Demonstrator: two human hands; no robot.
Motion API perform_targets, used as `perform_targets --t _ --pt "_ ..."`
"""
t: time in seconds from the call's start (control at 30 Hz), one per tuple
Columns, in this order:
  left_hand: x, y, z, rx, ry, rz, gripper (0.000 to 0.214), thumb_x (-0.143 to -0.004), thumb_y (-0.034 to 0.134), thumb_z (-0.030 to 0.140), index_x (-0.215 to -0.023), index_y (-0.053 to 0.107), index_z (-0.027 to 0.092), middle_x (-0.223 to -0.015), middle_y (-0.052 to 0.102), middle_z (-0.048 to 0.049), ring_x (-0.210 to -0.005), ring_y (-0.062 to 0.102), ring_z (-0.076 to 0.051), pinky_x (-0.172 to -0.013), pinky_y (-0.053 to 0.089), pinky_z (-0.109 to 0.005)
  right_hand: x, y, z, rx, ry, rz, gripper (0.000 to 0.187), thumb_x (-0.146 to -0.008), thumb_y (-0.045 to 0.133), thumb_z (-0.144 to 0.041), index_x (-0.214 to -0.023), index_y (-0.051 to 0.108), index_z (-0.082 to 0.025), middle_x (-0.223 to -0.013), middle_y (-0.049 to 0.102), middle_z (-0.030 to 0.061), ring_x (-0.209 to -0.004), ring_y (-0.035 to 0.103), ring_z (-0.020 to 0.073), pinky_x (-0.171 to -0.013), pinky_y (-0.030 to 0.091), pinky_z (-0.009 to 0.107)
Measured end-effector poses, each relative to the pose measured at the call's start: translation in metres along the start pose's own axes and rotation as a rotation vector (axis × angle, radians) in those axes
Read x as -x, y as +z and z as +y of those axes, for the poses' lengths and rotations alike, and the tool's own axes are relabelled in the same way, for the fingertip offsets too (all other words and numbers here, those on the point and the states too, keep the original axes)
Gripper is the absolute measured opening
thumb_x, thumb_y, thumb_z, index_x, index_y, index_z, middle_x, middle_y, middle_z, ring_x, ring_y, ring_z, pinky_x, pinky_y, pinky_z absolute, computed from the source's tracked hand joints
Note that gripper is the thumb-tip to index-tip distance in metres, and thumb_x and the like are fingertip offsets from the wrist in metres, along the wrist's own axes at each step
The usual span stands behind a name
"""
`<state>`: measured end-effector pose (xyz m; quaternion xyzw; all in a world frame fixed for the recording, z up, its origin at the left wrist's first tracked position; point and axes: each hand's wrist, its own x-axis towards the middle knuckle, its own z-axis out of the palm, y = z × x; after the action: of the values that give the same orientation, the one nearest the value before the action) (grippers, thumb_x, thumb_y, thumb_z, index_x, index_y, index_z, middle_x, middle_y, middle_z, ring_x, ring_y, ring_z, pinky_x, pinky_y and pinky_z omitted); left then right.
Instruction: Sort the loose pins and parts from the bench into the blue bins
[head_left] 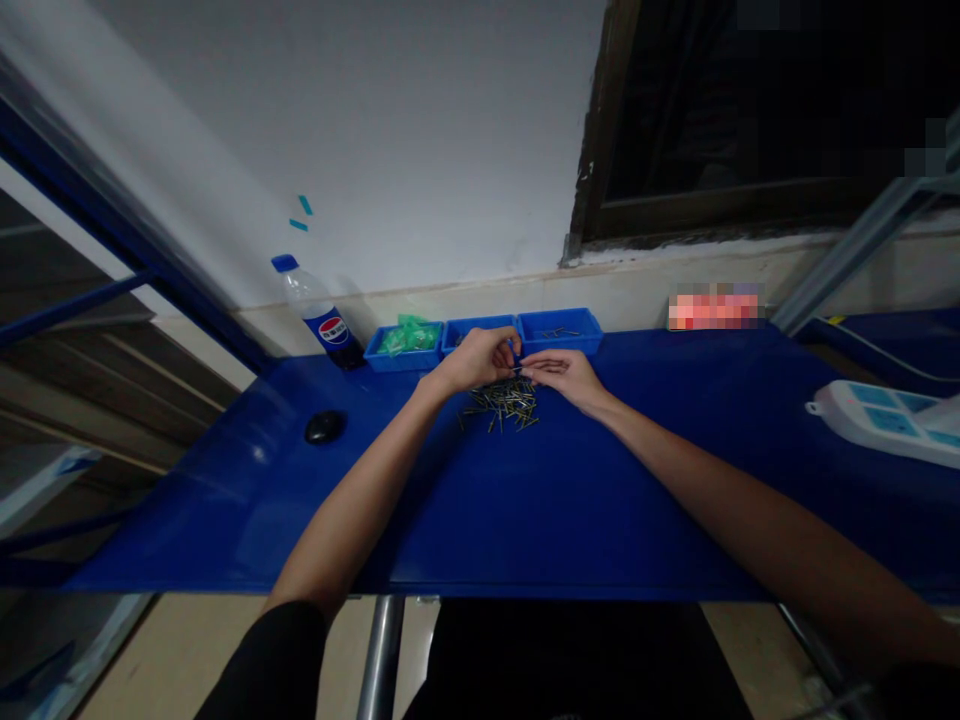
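My left hand (486, 358) and my right hand (564, 376) meet over a loose pile of thin metal screw-like pieces (510, 404) on the blue table. A slim, pale metal piece (517, 370) shows between the fingertips of the two hands. The left fingers are curled in a pinch, and what lies inside them is too small to make out. Thumb and fingers of the right hand close on the slim piece. Just behind the hands are a blue bin (559, 330) with a few metal pieces in it and a middle blue bin (454, 335), partly hidden by my left hand.
A third blue bin (373, 356) holds green plastic packets (409, 338). Left of it stands a cola bottle (330, 330). A black mouse-like object (325, 427) lies on the blue table (487, 520). At the right are a white power strip (885, 415) and a blurred reddish box (715, 307).
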<state>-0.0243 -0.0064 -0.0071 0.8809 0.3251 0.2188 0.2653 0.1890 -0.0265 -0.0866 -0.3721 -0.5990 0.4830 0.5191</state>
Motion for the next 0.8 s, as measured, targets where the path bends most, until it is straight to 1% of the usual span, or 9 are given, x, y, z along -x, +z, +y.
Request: perform_targets --t 0.1,0.2,0.27,0.33,0.43,0.5,0.57,0.7,0.8 --pt "0.0 0.0 -0.005 -0.025 -0.026 -0.008 0.033 -0.077 0.073 0.018 -0.108 0.063 0.013 -0.086 0.073 -0.0038 -0.075 0.069 -0.014 -0.07 0.053 -0.024 0.0 -0.001 -0.001 -0.008 0.003 0.005 0.027 -0.067 0.091 -0.039 -0.087 0.084 -0.023 -0.082 0.08 0.0053 -0.07 0.071 0.0192 -0.076 0.059 0.04" --pt "0.0 -0.004 -0.01 -0.23 -0.068 -0.021 0.034 -0.079 0.076 0.025 -0.109 0.068 0.012 -0.09 0.076 -0.0071 -0.081 0.071 -0.016 -0.074 0.052 -0.026 0.001 -0.002 -0.002 0.012 0.007 0.039 0.029 -0.066 0.091 -0.041 -0.086 0.083 -0.022 -0.079 0.079 0.0056 -0.068 0.07 0.0194 -0.071 0.058 0.038" --pt "0.001 -0.007 -0.013 -0.367 -0.084 -0.05 0.032 -0.084 0.074 0.029 -0.111 0.072 0.012 -0.099 0.078 -0.0105 -0.089 0.072 -0.019 -0.081 0.053 -0.028 0.001 -0.002 -0.003 0.019 -0.003 0.094 0.03 -0.066 0.09 -0.042 -0.087 0.083 -0.022 -0.08 0.079 0.0062 -0.069 0.07 0.0203 -0.069 0.058 0.038" --pt "0.003 -0.011 -0.015 -0.43 -0.087 -0.115 0.031 -0.089 0.068 0.026 -0.116 0.075 0.013 -0.11 0.078 -0.0128 -0.099 0.073 -0.021 -0.089 0.053 -0.03 0.0 -0.003 -0.004 0.008 -0.031 0.161 0.033 -0.068 0.088 -0.042 -0.094 0.083 -0.022 -0.09 0.081 0.0081 -0.073 0.071 0.0213 -0.069 0.058 0.037" --pt "0.004 -0.014 -0.017 -0.463 -0.092 -0.222 0.036 -0.088 0.063 0.015 -0.122 0.076 0.014 -0.12 0.078 -0.0128 -0.107 0.073 -0.022 -0.096 0.052 -0.03 -0.001 -0.007 -0.006 -0.014 -0.075 0.219 0.046 -0.071 0.085 -0.039 -0.115 0.079 -0.024 -0.12 0.079 0.0111 -0.08 0.073 0.0214 -0.07 0.058 0.037" --pt "0.005 -0.015 -0.017 -0.469 -0.111 -0.257 0.04 -0.085 0.063 0.01 -0.121 0.077 0.014 -0.117 0.079 -0.0118 -0.102 0.074 -0.02 -0.091 0.052 -0.027 -0.001 -0.009 -0.005 -0.007 -0.081 0.224 0.054 -0.072 0.083 -0.037 -0.125 0.076 -0.025 -0.132 0.075 0.0122 -0.081 0.073 0.021 -0.07 0.058 0.036" --pt "0.005 -0.015 -0.018 -0.458 -0.134 -0.262 0.041 -0.08 0.063 0.006 -0.118 0.078 0.014 -0.11 0.081 -0.0104 -0.095 0.075 -0.018 -0.084 0.053 -0.024 -0.001 -0.01 -0.004 0.01 -0.074 0.218 0.057 -0.073 0.082 -0.037 -0.128 0.074 -0.025 -0.133 0.074 0.0132 -0.082 0.073 0.0214 -0.069 0.058 0.036" --pt "0.004 -0.014 -0.02 -0.419 -0.17 -0.254 0.039 -0.075 0.065 0.004 -0.11 0.078 0.013 -0.093 0.081 -0.0075 -0.084 0.073 -0.016 -0.073 0.05 -0.021 -0.001 -0.01 -0.002 0.017 -0.054 0.198 0.052 -0.072 0.081 -0.036 -0.122 0.075 -0.022 -0.126 0.076 0.0138 -0.08 0.072 0.0214 -0.066 0.056 0.035" --pt "0.004 -0.011 -0.021 -0.388 -0.184 -0.271 0.037 -0.073 0.061 0.002 -0.105 0.077 0.012 -0.086 0.08 -0.0071 -0.078 0.073 -0.016 -0.067 0.048 -0.021 0.0 -0.01 -0.002 -0.006 -0.039 0.185 0.047 -0.07 0.08 -0.033 -0.116 0.076 -0.022 -0.118 0.079 0.0123 -0.076 0.072 0.0201 -0.065 0.055 0.034"
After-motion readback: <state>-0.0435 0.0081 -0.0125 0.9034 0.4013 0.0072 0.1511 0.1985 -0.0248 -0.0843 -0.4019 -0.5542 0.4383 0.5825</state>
